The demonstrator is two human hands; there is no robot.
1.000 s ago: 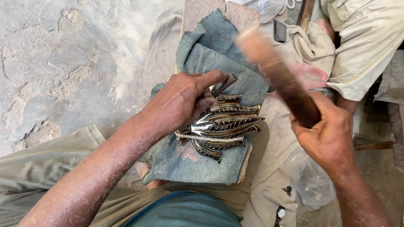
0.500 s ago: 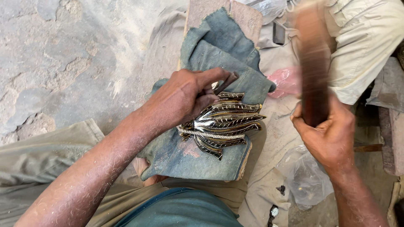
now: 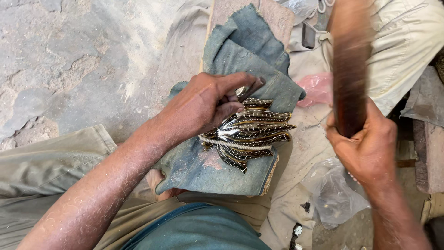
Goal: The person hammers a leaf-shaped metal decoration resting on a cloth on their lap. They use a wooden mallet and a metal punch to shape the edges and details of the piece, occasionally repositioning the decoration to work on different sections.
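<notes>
A shiny dark metal ornament shaped like a bundle of leaves lies on a folded blue denim cloth over a block. My left hand rests on the ornament's left end and pinches a thin dark metal punch against it. My right hand grips the lower end of a thick brown wooden stick, which is raised upright and blurred to the right of the ornament.
A beige cloth covers the ground under the work. A crumpled clear plastic bag lies lower right, a pink bag beside the denim. Cracked concrete floor lies at left. A wristwatch sits near the bottom.
My right hand has swung the wooden stick from a leftward tilt over the ornament up to nearly vertical. My left hand stays on the ornament with the punch.
</notes>
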